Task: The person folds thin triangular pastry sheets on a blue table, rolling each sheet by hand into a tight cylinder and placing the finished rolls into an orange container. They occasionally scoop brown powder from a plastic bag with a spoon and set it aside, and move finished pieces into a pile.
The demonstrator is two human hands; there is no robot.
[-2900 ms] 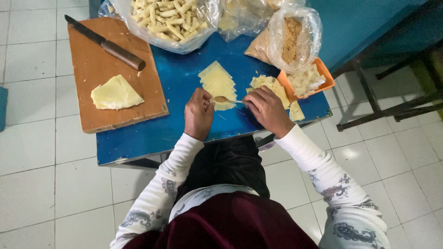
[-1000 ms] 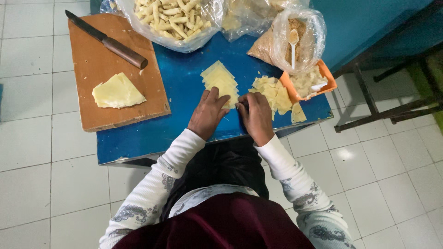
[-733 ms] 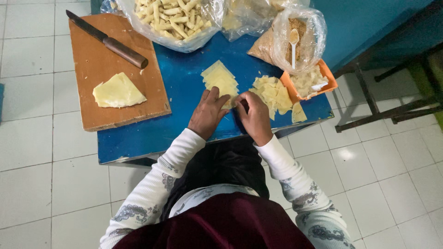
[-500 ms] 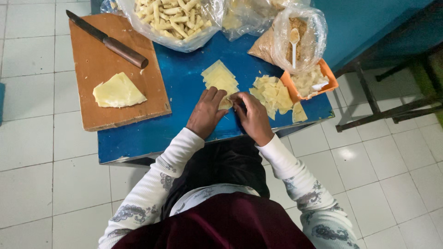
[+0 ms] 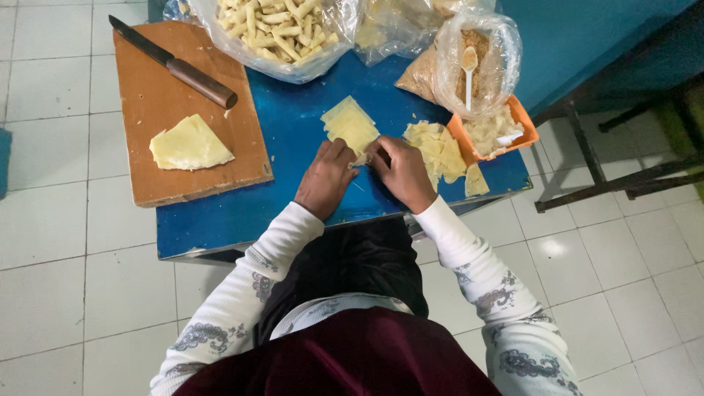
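Note:
A pale yellow square dough sheet [image 5: 350,125] lies on the blue table [image 5: 220,216]. My left hand [image 5: 326,180] and my right hand [image 5: 401,171] meet at its near corner, fingertips pinching and folding the edge. What lies under the fingers is hidden. To the right of my right hand sits a loose stack of more dough sheets [image 5: 434,149].
A wooden cutting board [image 5: 165,95] at left holds a knife [image 5: 174,64] and a folded dough pile [image 5: 189,144]. A plastic bag of rolled pastries [image 5: 275,29] sits at the back. A bag of brown filling with a white spoon [image 5: 468,70] stands over an orange tray [image 5: 500,133].
The spoon that my right hand held over the sheet now stands in the filling bag. Both hands have come together on the sheet's near corner and are folding it.

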